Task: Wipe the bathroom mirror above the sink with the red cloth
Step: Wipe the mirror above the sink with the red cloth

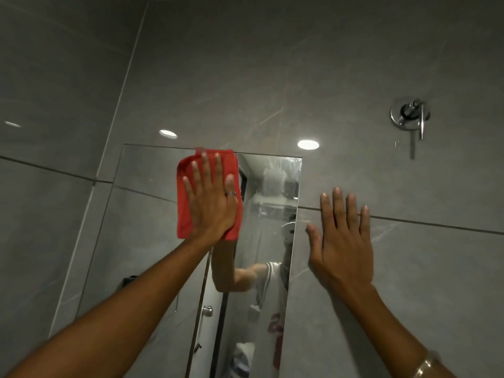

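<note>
The frameless mirror [152, 214] hangs on the grey tiled wall, its top edge just above the middle of the view. My left hand [210, 197] lies flat with fingers spread, pressing the folded red cloth [182, 203] against the glass near the mirror's top edge. Cloudy smears show on the glass to the right of the cloth. My right hand [341, 241] rests flat and empty on the wall tile just right of the mirror's right edge, fingers apart. The sink is out of view.
A chrome wall valve with a lever [410, 115] sits on the tile at the upper right. Ceiling lights reflect off the glossy tiles. The mirror reflects a person in a white top, a door and a handle. A bangle [425, 366] is on my right wrist.
</note>
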`<state>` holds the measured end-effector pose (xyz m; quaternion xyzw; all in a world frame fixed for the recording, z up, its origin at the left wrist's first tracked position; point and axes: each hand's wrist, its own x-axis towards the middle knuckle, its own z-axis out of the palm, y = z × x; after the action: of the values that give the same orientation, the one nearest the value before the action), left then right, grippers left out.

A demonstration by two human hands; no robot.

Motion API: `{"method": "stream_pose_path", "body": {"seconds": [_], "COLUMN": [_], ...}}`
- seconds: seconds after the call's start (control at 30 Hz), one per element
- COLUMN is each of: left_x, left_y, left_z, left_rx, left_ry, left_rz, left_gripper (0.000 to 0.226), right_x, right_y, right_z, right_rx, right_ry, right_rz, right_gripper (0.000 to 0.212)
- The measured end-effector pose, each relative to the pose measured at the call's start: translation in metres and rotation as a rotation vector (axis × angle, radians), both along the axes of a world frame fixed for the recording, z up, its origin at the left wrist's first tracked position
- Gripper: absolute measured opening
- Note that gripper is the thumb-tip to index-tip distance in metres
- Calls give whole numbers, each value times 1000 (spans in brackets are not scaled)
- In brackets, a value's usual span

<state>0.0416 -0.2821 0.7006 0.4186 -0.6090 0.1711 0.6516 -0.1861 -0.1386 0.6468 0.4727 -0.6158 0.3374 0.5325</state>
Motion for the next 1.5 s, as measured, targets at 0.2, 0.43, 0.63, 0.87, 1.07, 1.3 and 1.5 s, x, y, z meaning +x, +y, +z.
{"method": "stream_pose_path", "body": {"seconds": [0.2,0.43,0.63,0.87,1.07,1.3,1.5], "left_x": [-46,-33,9,-41,-30,1,-13], "left_y": [36,30,7,36,28,7,27], "left_z": [51,-49,-1,50,-107,-92,49], "left_rx": [-109,-480,-335,-316,-519,-520,-401], "left_ry": [-225,-920,-686,-494,-966,-1105,-796], "left_rz": [-52,-102,-44,-7,-138,-78,-41], "left_gripper": [69,64,65,66,65,65,67], "right_x": [-5,-6,-2,-3,-1,3,0], "right_y": [-6,0,7,6,11,13,11], "right_z": [-1,-3,-3,-4,-10,-13,-13], "right_rx": [-33,5,11,-14,17,27,-38], "right_ry": [16,21,2,10,-6,7,45], "right_rz": [6,38,73,66,84,85,105], "right_gripper": [70,72,73,71,67,67,66]}}
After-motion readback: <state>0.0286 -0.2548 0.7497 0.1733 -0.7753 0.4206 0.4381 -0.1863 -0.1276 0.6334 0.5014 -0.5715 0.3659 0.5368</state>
